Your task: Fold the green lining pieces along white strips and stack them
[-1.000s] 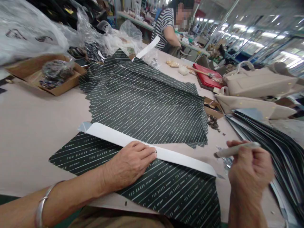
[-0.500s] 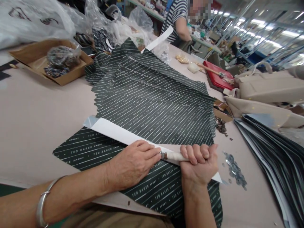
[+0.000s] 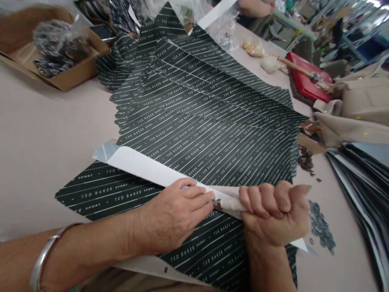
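My left hand (image 3: 174, 215) is closed over a long white strip (image 3: 146, 164), fingers together and bent across it, thumb hidden. My right hand (image 3: 272, 211) makes a fist round the white handle (image 3: 230, 203) of a hand tool. A metal collar (image 3: 217, 203) shows at the handle's end, against my left fingertips; whatever extends beyond it is hidden. Under both hands lies dark green sheet material (image 3: 194, 251) with slanted white lines and "TED BAKER SPORT" lettering. A larger stack of printed sheets (image 3: 206, 134) lies just beyond the strip.
An open cardboard box (image 3: 79, 75) with bagged small parts stands at the far left. Toward the right are small metal pieces (image 3: 322, 227), dark layered sheets (image 3: 358, 207), a red flat item (image 3: 310, 77) and beige bags (image 3: 364, 101). Another person's arm (image 3: 255, 7) shows at the back.
The view has tilted down and come closer, so the other person is mostly out of frame. My right fist has turned slightly on the handle; my left hand keeps its place on the strip.
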A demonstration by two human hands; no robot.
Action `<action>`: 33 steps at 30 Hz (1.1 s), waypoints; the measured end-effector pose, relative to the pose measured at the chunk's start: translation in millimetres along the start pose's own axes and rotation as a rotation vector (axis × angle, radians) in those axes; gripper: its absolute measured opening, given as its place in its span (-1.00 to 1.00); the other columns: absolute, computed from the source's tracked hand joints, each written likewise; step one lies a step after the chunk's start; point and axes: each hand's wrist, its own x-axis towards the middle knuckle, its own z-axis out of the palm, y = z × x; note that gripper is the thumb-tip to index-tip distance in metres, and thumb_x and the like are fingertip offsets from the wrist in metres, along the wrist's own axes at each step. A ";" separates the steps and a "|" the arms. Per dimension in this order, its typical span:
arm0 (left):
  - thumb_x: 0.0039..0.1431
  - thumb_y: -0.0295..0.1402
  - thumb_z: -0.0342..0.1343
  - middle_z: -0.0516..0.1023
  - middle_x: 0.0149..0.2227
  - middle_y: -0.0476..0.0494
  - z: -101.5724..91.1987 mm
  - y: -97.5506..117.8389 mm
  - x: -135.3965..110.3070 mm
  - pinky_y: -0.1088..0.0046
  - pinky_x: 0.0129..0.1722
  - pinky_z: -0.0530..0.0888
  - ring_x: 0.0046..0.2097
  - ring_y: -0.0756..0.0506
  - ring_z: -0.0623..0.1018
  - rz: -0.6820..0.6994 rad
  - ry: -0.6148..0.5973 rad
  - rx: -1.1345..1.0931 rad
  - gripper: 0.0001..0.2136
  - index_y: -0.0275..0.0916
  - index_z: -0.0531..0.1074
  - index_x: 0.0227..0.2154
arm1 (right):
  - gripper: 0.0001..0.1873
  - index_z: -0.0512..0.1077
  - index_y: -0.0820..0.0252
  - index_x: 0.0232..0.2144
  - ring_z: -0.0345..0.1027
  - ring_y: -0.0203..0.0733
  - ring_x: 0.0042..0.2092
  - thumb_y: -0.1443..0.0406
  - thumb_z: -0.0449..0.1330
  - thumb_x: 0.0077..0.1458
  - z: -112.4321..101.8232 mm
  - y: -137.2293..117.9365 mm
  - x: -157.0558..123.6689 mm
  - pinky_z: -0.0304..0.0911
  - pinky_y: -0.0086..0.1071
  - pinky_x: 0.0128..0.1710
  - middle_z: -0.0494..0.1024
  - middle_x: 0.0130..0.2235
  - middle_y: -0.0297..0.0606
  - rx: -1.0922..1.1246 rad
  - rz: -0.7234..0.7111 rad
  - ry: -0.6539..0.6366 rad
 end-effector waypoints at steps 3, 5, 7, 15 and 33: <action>0.36 -0.42 -0.09 0.47 0.15 -0.17 -1.4 -0.5 0.7 0.19 0.15 0.35 0.10 -0.13 0.45 0.000 0.006 -0.029 -0.69 -0.32 0.38 0.08 | -0.43 0.01 0.14 -0.65 -0.24 -0.45 -0.73 0.09 0.05 0.34 12.3 -0.1 -2.3 -0.04 -0.48 -0.67 -0.12 -0.72 -0.58 -0.101 0.003 -0.122; 0.36 -0.42 -0.09 0.48 0.15 -0.18 -2.1 -0.5 0.2 0.18 0.15 0.36 0.10 -0.14 0.45 0.001 0.011 -0.035 -0.69 -0.33 0.39 0.07 | -0.43 0.03 0.15 -0.66 -0.18 -0.44 -0.72 0.08 0.10 0.31 15.1 -1.4 -2.7 -0.01 -0.45 -0.64 -0.06 -0.71 -0.57 -0.157 0.011 -0.171; 0.36 -0.42 -0.09 0.49 0.14 -0.18 -2.3 -0.3 -0.7 0.19 0.16 0.36 0.09 -0.15 0.46 0.001 0.026 -0.026 -0.69 -0.35 0.39 0.07 | -0.43 0.02 0.14 -0.66 -0.19 -0.44 -0.73 0.09 0.07 0.32 12.5 -4.1 -1.6 -0.02 -0.45 -0.64 -0.08 -0.72 -0.57 -0.148 0.034 -0.185; 0.37 -0.44 -0.11 0.50 0.13 -0.15 0.5 0.1 -3.0 0.21 0.22 0.35 0.09 -0.14 0.45 0.009 0.030 -0.017 -0.73 -0.32 0.44 -0.02 | -0.45 -0.07 0.15 -0.67 -0.30 -0.43 -0.74 0.15 0.01 0.31 -1.9 -5.5 -7.7 -0.04 -0.48 -0.68 -0.19 -0.73 -0.57 -0.075 -0.093 0.112; 0.36 -0.50 -0.15 0.54 -0.02 -0.23 0.1 2.8 -0.3 0.21 0.22 0.37 0.04 -0.15 0.47 -0.015 0.096 -0.108 -0.72 -0.37 0.40 -0.01 | -0.61 0.15 0.13 -0.61 -0.01 -0.34 -0.58 0.31 0.08 0.27 30.3 5.7 -29.2 -0.03 -0.34 -0.52 0.10 -0.61 -0.44 -0.653 -0.217 -0.352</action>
